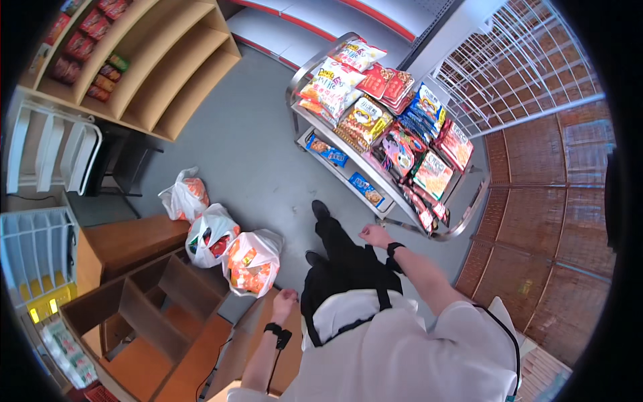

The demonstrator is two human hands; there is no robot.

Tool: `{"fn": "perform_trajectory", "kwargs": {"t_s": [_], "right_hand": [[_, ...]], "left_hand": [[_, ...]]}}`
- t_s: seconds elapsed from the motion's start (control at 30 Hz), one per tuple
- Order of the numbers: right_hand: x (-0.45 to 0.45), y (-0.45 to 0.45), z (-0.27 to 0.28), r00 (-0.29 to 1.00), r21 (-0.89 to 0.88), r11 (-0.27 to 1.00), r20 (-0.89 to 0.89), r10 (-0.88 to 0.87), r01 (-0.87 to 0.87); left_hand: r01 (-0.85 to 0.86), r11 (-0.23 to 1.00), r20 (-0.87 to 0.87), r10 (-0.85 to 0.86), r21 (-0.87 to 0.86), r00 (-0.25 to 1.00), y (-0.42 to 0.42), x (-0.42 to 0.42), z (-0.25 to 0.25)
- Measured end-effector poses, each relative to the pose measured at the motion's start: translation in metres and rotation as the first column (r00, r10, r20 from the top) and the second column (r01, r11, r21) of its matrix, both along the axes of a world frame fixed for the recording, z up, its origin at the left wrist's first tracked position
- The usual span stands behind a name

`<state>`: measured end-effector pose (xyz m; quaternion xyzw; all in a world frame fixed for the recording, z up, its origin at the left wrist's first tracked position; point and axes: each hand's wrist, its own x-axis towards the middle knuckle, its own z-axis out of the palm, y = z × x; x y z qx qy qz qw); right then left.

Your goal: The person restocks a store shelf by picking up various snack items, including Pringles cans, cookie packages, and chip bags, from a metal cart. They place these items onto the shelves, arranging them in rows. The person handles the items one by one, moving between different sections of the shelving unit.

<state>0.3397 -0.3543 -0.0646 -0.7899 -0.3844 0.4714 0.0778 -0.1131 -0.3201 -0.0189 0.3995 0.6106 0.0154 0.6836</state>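
Note:
My left hand [285, 305], fingers curled and nothing seen in it, hangs near a white plastic bag [253, 261] of orange packages on the floor. Behind that bag stand another white plastic bag [213, 236] with dark and red packages and a third plastic bag [185, 196]. My right hand [376, 235], also curled with nothing seen in it, is beside the near end of a two-tier metal cart [402, 201], apart from it. On its top tier lie white snack bags [331, 88], red packets [384, 83], a yellow-brown snack pack [365, 120], blue packs [424, 110] and flat snack packages [432, 173].
Blue snack packs [366, 188] lie on the cart's lower tier. A wooden shelf unit [186, 65] with some packages stands at far left, red-edged white shelves [281, 32] beyond. A white wire rack [517, 65] and woven brown panels [537, 221] line the right; a brown wooden cabinet [143, 221] is at left.

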Motion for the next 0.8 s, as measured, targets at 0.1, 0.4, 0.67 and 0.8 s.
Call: {"fn": "perform_trajectory", "kwargs": {"t_s": [0.1,0.4,0.67,0.8], "right_hand": [[0.003,0.038,-0.04,0.999,-0.003,0.999,0.004,-0.039,0.039],[0.037,0.111,-0.204,0.856,-0.107,0.974,0.502,-0.121,0.2],[0.129,0.096,-0.378,0.771,-0.216,0.976,0.626,0.12,0.023],[0.152,0.091,-0.438,0.859,-0.229,0.973,0.501,0.103,0.017]], "left_hand": [[0.151,0.986,-0.031,-0.149,0.069,0.988,0.034,0.018,-0.019],[0.162,0.987,0.005,-0.162,-0.006,0.987,0.17,0.097,-0.079],[-0.257,0.949,0.111,0.279,-0.181,0.954,0.184,0.085,-0.272],[-0.207,0.931,0.041,0.229,-0.299,0.973,0.138,0.069,-0.344]]}}
